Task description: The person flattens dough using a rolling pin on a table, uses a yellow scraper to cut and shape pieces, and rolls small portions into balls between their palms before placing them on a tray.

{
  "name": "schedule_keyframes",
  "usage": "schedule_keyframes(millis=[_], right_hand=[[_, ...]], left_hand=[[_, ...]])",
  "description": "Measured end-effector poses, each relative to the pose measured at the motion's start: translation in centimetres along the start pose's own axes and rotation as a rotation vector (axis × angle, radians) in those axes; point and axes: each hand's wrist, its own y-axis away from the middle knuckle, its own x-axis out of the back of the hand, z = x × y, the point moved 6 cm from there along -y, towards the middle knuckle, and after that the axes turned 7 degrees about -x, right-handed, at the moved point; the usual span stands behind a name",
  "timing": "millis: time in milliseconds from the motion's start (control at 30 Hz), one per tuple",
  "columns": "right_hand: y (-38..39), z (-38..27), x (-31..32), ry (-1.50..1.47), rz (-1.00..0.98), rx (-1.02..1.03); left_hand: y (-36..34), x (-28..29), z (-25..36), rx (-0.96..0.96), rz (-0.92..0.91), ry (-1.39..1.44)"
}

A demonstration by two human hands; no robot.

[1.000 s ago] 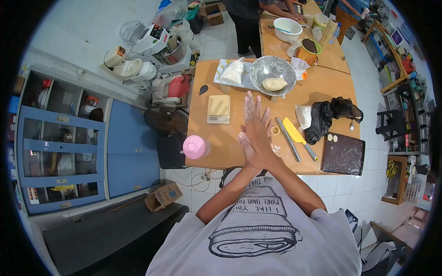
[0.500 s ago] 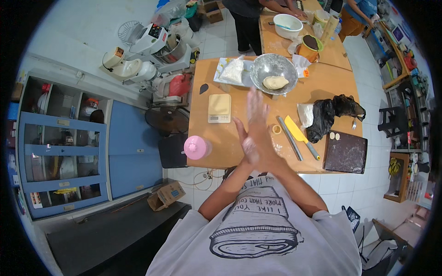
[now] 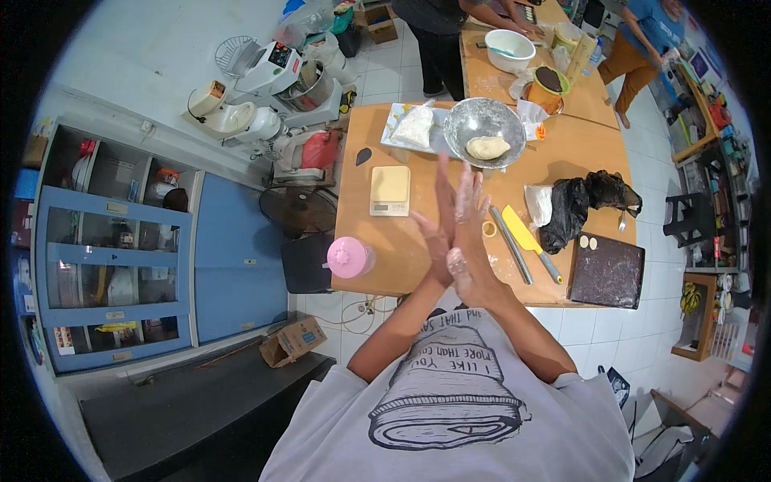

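My left hand [image 3: 438, 233] and my right hand [image 3: 472, 237] are raised above the near edge of the wooden table [image 3: 353, 153], palms facing and touching near their heels. Fingers on both are stretched out. White flour coats my right fingers and thumb. Whether something small lies between the palms is hidden. Just beyond the fingertips, a floury metal bowl [image 3: 478, 120] holds a pale lump of dough [image 3: 487, 148]. To the left sits a cream kitchen scale [image 3: 390, 185]. On the right lie a small ring [image 3: 489, 229], a metal rod [image 3: 511, 245] and a yellow-bladed knife [image 3: 524, 234].
A dark baking tray [image 3: 608, 277] at the right carries two small dough discs [image 3: 589, 242]. Black plastic bags [image 3: 566, 213] lie behind it. A pink lidded jug [image 3: 349, 257] stands at the left edge. White flour [image 3: 414, 126] rests on a tray. Other people [image 3: 430, 40] are across the table.
My palms have slid against each other, with the fingers now more apart and less blurred. The person at the far right shows more fully. The whole view has shifted slightly.
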Motion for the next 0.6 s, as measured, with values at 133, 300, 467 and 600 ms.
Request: schedule_keyframes(millis=[133,300,467,600], right_hand=[[-0.6,1.6,1.8,-0.08,0.021,0.004],[-0.8,3.4,1.6,-0.311,0.076,-0.03],[0.6,2.4,0.2,-0.354,0.063,-0.033],[1.1,2.3,0.0,-0.17,0.001,-0.024]], left_hand=[[2.0,-1.6,-1.4,-0.068,-0.085,-0.321],[2.2,-3.3,0.7,-0.047,-0.058,-0.269],[-0.3,-2.7,3.2,-0.019,-0.026,-0.347],[2.1,0.2,-2.0,0.014,-0.054,-0.355]])
